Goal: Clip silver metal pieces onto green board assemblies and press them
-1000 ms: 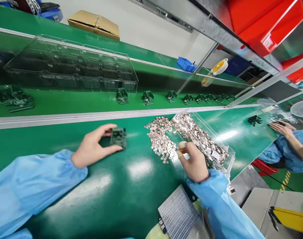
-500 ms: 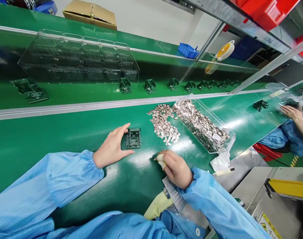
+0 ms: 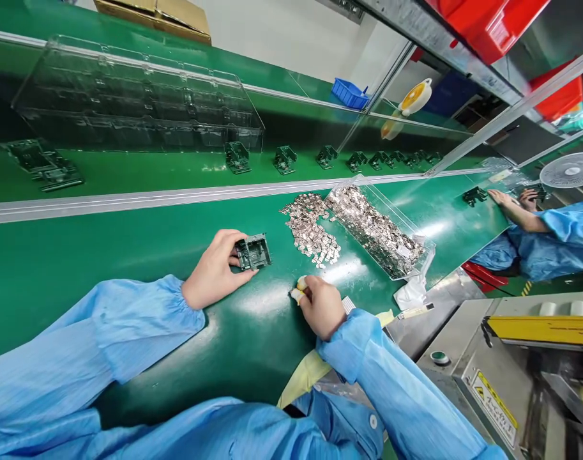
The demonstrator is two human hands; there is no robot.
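Centre: one circuit board (image 3: 255, 251), gripped by our left hand (image 3: 214, 271); our right hand (image 3: 324, 308), fingertips pinched, contents unclear; step, we judge: handling at the board; next move calls for steady hold

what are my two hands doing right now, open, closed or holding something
Left hand: closed on a green circuit-board assembly.
Right hand: thumb and finger pinched together; cannot tell whether a part is between them.
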